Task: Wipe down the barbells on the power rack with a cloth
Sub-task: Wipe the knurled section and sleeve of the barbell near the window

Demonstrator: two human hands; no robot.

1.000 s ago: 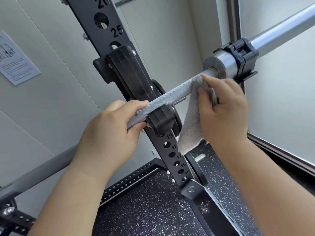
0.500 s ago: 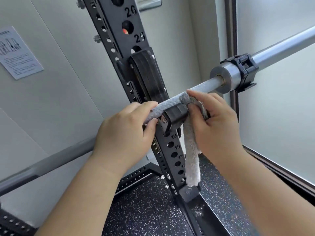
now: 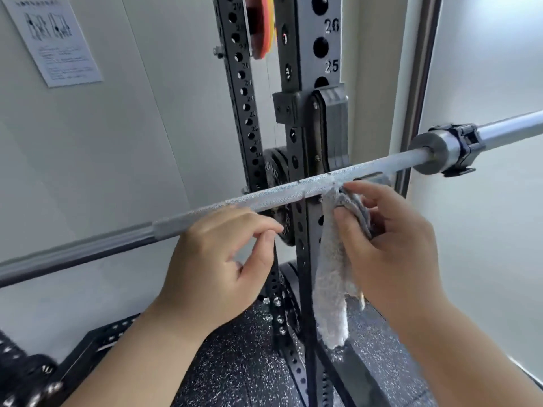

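- Head view: the left hand [image 3: 223, 254] has let go of the barbell [image 3: 293, 193], which it gripped half a second ago. It now sits just below the knurled shaft, fingers loosely curled and holding nothing.
- The right hand [image 3: 390, 245] pinches a grey cloth [image 3: 332, 274] between thumb and fingers. The cloth's top touches the bar's underside, and the rest hangs down in front of the rack upright [image 3: 308, 54].
- The barbell lies across the rack at the J-hook [image 3: 332, 127], with a black collar [image 3: 465, 148] clamped on the sleeve to the right.
- A printed notice [image 3: 55, 39] is on the wall at upper left.
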